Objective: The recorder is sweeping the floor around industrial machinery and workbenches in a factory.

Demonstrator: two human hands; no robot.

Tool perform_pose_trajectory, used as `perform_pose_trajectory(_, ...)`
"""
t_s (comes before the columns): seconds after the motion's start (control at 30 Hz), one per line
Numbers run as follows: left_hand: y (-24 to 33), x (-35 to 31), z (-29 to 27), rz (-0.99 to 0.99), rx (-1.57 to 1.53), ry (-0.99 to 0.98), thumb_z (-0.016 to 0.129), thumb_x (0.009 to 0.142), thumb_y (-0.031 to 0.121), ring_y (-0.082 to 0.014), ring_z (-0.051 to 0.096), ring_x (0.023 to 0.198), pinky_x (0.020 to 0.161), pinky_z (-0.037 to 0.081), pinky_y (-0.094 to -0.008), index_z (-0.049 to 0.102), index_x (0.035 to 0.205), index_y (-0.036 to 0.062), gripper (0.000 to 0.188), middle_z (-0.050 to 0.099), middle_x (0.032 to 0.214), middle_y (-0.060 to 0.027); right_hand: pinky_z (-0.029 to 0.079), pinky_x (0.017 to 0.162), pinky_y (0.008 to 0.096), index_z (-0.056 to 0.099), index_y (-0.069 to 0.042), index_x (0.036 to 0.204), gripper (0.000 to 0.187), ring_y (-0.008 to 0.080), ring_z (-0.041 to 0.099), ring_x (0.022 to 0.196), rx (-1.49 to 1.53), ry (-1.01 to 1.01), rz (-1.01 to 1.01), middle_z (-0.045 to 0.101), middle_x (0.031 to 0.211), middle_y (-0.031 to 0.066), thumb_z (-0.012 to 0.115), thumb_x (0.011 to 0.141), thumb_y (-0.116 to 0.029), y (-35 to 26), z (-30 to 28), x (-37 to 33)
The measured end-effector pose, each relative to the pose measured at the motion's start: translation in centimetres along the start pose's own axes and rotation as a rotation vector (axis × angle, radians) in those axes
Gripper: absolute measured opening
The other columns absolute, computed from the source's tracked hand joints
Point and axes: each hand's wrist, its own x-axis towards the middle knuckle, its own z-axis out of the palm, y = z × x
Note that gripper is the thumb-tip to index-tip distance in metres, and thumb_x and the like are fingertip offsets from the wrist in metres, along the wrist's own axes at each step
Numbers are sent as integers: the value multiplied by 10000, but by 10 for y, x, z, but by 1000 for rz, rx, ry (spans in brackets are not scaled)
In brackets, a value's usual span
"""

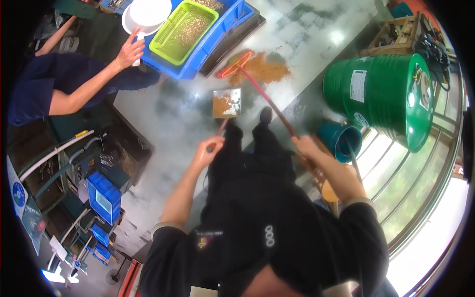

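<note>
My left hand is closed around the handle of a dustpan. Its square metal pan lies on the floor before my feet, partly covered with orange-brown sawdust-like material. With my right hand I grip the long reddish handle of a broom. The orange broom head is on the floor beyond the dustpan, at the left edge of a spread of orange-brown loose material. A gap of floor separates the broom head from the pan.
A co-worker's hand holds a white handled container by a blue bin with a green tray. To the right are a large green drum, a teal bucket and a wooden crate. Blue boxes stand left.
</note>
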Motion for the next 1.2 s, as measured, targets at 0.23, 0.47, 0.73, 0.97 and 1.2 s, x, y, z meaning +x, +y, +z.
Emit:
perform_pose_trajectory(0.23, 6, -13, 42, -15, -21, 105, 610, 842, 79, -142, 606, 863, 733, 481, -259, 630, 966, 10, 144, 652, 1010, -74, 472, 477, 406, 581, 87, 743, 535, 303, 576, 448, -196, -4, -229, 546, 544, 195, 438, 879, -410, 2, -56, 16)
perform_pose_trajectory(0.47, 14, -38, 80, -66, -82, 232, 603, 846, 75, -140, 585, 844, 728, 468, -257, 629, 962, 12, 134, 641, 998, -68, 478, 454, 404, 553, 125, 816, 556, 328, 567, 438, -311, 65, -215, 544, 555, 217, 436, 869, -416, 25, -98, 57)
perform_pose_trajectory(0.73, 16, -70, 98, -145, -114, 257, 605, 846, 83, -192, 612, 890, 763, 484, -282, 621, 979, 6, 155, 638, 1032, -98, 455, 395, 386, 560, 140, 834, 558, 298, 555, 409, -433, -102, -311, 533, 539, 211, 424, 887, -399, 7, -132, 0)
perform_pose_trajectory(0.97, 14, -89, 111, -136, -104, 253, 606, 843, 87, -212, 616, 879, 746, 486, -282, 618, 970, 1, 154, 633, 1028, -108, 488, 560, 414, 621, 60, 795, 516, 332, 596, 521, -831, -162, -535, 582, 607, 220, 461, 875, -424, -82, -83, 63)
perform_pose_trajectory(1.2, 25, -89, 113, -150, -119, 247, 600, 849, 90, -181, 596, 871, 742, 475, -276, 607, 924, -2, 120, 630, 1032, -89, 468, 732, 429, 632, 51, 845, 510, 367, 608, 805, -1013, -47, -497, 625, 839, 234, 485, 869, -437, -140, -89, 109)
